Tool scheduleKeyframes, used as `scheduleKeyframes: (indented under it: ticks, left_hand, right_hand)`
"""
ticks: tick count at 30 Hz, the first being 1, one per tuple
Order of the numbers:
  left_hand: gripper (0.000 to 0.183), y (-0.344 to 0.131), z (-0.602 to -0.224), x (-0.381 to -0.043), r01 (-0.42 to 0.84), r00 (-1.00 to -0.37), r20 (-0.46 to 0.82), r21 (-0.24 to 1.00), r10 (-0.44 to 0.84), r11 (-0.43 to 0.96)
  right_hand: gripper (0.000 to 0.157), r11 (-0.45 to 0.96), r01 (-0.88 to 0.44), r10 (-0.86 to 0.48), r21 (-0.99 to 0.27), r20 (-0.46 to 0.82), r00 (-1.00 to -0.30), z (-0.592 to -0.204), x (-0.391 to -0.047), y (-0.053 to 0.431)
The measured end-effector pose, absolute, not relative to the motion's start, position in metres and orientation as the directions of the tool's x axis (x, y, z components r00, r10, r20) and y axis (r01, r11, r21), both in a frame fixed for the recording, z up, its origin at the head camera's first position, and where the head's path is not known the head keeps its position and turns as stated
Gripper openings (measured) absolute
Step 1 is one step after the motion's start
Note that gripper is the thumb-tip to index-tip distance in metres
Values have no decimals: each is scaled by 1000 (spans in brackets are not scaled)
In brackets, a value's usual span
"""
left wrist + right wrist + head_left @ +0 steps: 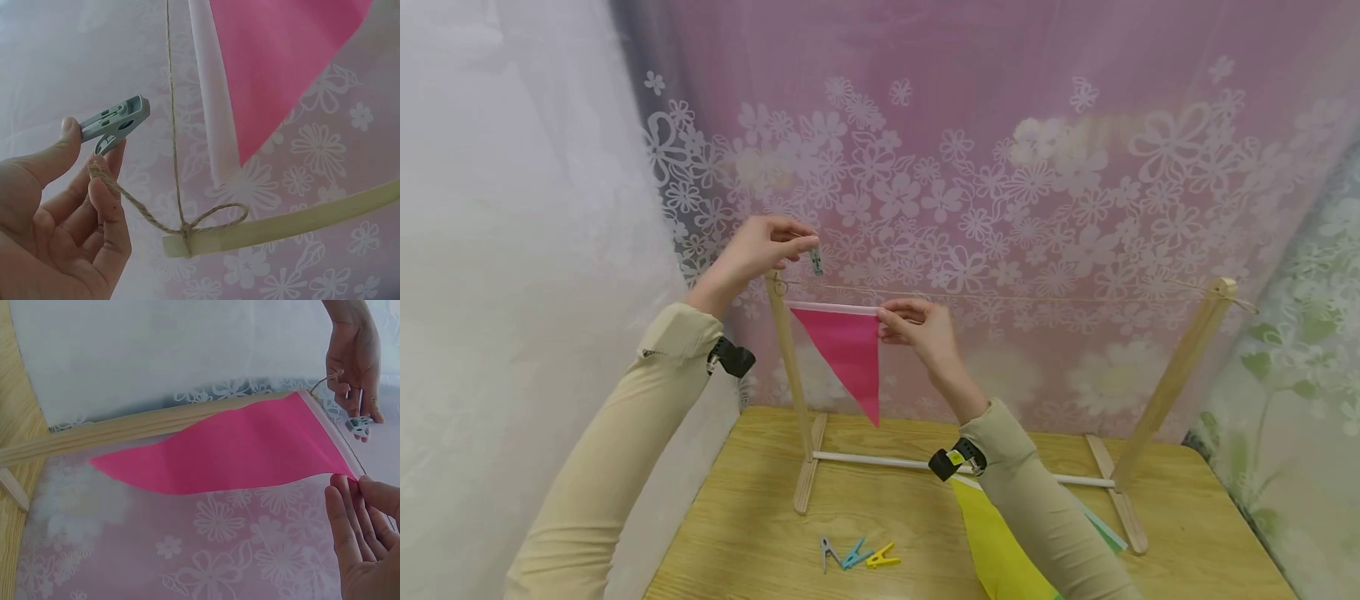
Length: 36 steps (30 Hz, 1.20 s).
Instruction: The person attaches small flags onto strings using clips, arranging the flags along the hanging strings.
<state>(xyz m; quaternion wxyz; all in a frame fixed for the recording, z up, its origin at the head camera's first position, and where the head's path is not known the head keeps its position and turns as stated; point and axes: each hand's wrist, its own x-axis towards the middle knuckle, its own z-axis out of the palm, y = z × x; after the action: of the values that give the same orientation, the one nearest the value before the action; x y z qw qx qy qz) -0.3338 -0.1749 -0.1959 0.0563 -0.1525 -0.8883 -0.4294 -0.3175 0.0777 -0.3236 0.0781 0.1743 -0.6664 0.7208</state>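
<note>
My left hand (767,247) pinches a grey-green clothespin (119,119) by its handle end between thumb and fingers, above the left end of the twine line (1000,297). In the left wrist view the loose tail of the twine's knot (187,230) reaches to those fingers. My right hand (931,333) pinches a pink triangular pennant (848,346) at the right corner of its white top band. The pennant hangs point down just below the twine near the left post (786,358). In the right wrist view its lower part curves.
The wooden stand has a right post (1180,375) and a white crossbar (872,460). Grey, blue and yellow clothespins (883,557) lie on the wooden table (737,517). A yellow pennant (992,533) and green pieces lie partly under my right forearm. Flowered curtains (925,150) hang behind.
</note>
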Motion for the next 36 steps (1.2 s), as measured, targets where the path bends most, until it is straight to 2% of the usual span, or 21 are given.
scheduleKeyframes:
  ticks: [17,26,36]
  left_hand:
    - [40,-172,-198,-342,258,-963,149,756,225,601]
    - [41,-172,-200,-345,278,-958,167,735,232,619]
    - [31,-173,-203,-344,292,-956,214,736,199,611]
  right_hand:
    - [25,-129,-341,-94,-931,353,-931,-324,-321,70]
    - [25,-143,-333,-94,-932,348,-933,-325,-323,68]
    - [26,-164,-327,-86,-931,343,-935,-323,-325,66]
